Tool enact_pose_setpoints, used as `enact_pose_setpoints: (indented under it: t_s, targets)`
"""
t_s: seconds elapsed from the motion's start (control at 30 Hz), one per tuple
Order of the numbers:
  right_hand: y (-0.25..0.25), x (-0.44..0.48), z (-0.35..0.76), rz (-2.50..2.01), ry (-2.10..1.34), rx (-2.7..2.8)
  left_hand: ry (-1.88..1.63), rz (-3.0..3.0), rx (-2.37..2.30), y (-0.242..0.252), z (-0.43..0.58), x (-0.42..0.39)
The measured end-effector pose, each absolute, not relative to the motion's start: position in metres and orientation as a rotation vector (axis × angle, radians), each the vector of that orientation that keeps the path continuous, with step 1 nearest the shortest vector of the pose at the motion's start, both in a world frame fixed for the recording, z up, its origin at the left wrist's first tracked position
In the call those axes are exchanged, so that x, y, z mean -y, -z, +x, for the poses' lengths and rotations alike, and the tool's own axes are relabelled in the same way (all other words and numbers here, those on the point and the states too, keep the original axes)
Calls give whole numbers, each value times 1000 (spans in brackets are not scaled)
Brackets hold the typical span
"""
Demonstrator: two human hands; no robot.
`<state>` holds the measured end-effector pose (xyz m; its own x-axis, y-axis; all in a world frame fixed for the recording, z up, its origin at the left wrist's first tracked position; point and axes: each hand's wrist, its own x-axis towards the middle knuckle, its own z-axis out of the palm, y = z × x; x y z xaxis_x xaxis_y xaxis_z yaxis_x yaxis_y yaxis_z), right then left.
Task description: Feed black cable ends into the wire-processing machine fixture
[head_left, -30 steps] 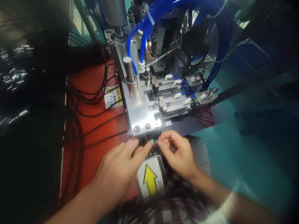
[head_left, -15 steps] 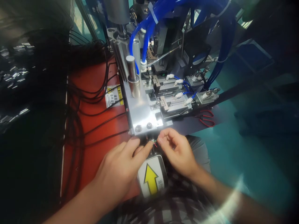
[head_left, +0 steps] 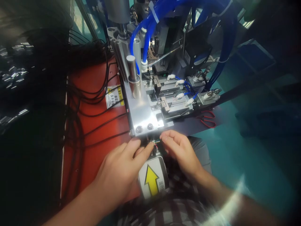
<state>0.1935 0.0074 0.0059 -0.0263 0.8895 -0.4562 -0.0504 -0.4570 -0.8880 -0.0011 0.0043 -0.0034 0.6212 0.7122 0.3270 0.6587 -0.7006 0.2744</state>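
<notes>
My left hand (head_left: 121,163) is closed, its thumb and finger at the base of a small bundle of thin coloured wires (head_left: 156,143). Red and green strands fan out past the fingertip; the rest of the bundle is hidden by my hand. My right hand (head_left: 178,149) is just right of the strands, thumb and forefinger pinched together. Whether a fine strand is between those fingertips I cannot make out. Both hands are at the front end of a metal machine plate (head_left: 143,113), above a white cover with a yellow arrow (head_left: 151,179).
Pneumatic slides (head_left: 176,105) with blue hoses (head_left: 150,37) stand behind my hands. Black cables (head_left: 94,110) cross the red panel (head_left: 101,125) at left, which bears a warning label (head_left: 114,95). Red-handled scissors or pliers (head_left: 208,119) lie at right.
My right fingertips have moved slightly right and away from the strands, which now show more of their length. My left hand has stayed in place.
</notes>
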Motion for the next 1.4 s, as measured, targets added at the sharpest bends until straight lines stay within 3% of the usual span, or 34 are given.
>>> enact_pose_setpoints:
  t_s: [0.47, 1.4]
  targets:
    - [6, -1, 195, -1524, -1217, 1292, -613, 2740, -1136, -1, -1, -5]
    - [3, -1, 197, -1490, -1399, 1375, -624, 2737, -1131, -4, 1, -7]
